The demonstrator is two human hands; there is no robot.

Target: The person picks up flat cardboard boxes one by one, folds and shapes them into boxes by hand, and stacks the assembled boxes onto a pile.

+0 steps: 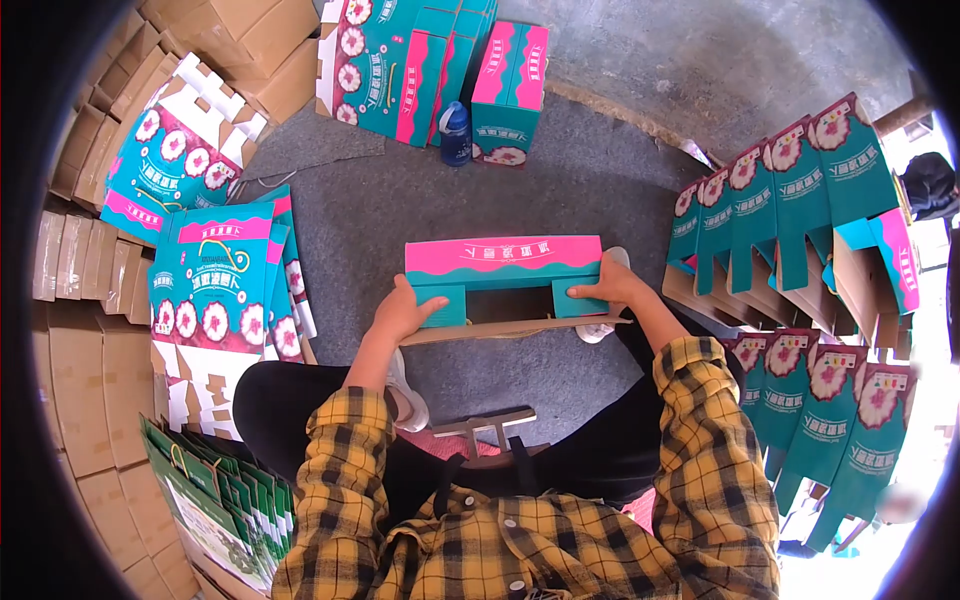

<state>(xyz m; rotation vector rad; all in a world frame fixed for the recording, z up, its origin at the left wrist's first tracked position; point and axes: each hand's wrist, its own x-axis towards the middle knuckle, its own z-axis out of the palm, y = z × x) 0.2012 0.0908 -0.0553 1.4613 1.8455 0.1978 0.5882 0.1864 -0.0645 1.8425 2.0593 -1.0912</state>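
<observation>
One left hand (400, 312) and one right hand (617, 285) hold a box (500, 255) between them. Each thumb rests on a teal side flap (452, 314); the remaining fingers, partly hidden, close round the outer ends, gripping the cardboard. The opening lies between the thumbs. Beyond the fingers, a blue bottle (455, 142) stands on the floor (350, 195), just beside a pink-and-teal carton (508, 95). Left of the fingers: flattened cartons (208, 272). Right of the fingers: a row of teal cartons (800, 205).
</observation>
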